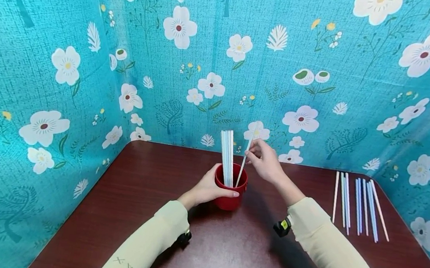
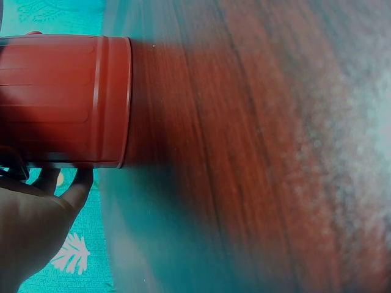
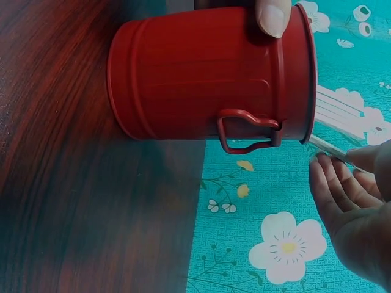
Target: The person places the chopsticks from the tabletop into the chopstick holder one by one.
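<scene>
A red metal bucket (image 1: pixel 228 201) with small side handles stands upright on the table. My left hand (image 1: pixel 208 189) grips it from the left, its thumb across the front near the rim; in the right wrist view the thumb (image 3: pixel 272 18) presses the bucket wall (image 3: pixel 195 73). Several pale straws (image 1: pixel 226 155) lean together inside, their tops well above the rim. With thumb and fingertips, my right hand (image 1: pixel 265 161) pinches one pale straw (image 1: pixel 242 166) at the bucket's right side. Its lower end is inside the bucket, and the bottom is hidden.
On the right side of the dark wooden table (image 1: pixel 146 175) lie several loose straws (image 1: pixel 362 206), white, pale blue and lilac, roughly side by side. A turquoise flowered cloth (image 1: pixel 210 32) hangs behind the table and along both sides.
</scene>
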Available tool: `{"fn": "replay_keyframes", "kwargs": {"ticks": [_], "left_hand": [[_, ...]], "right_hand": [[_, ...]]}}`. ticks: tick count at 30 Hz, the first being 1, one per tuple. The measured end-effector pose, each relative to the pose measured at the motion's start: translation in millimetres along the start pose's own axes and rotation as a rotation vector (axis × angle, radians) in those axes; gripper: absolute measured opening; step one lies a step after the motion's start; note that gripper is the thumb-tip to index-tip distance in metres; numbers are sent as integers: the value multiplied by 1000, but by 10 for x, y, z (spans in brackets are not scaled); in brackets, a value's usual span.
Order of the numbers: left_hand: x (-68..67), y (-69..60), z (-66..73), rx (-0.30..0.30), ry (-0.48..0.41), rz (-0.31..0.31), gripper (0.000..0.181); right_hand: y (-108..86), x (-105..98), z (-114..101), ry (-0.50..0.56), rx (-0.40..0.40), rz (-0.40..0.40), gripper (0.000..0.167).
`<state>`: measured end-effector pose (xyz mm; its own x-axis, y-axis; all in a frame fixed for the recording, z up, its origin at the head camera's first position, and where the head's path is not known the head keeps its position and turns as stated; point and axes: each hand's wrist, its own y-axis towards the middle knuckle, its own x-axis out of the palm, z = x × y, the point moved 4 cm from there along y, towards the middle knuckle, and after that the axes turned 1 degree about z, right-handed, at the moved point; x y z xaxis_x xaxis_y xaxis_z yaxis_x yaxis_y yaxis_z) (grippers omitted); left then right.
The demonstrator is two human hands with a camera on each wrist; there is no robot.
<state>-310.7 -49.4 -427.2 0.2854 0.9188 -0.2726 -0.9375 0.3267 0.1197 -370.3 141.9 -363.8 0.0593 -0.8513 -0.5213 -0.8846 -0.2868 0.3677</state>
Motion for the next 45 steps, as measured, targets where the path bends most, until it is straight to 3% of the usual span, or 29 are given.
{"fn": "replay_keyframes", "kwargs": {"ticks": [15, 23, 34, 42, 45], "left_hand": [[-14, -18, 36, 9, -6, -23, 80], [-15, -12, 41, 22, -10, -34, 81], [-4, -4, 13, 0, 0, -14, 81], [19, 147, -295, 9, 2, -16, 86], [25, 163, -338, 17, 6, -8, 85]], "right_hand": [[11, 143, 65, -106, -18, -69, 10], [10, 197, 72, -129, -24, -87, 16], [-13, 259, 92, -165, -37, -123, 13], [-8, 280, 100, -161, -29, -138, 14], [-17, 292, 103, -158, -30, -148, 15]]}}
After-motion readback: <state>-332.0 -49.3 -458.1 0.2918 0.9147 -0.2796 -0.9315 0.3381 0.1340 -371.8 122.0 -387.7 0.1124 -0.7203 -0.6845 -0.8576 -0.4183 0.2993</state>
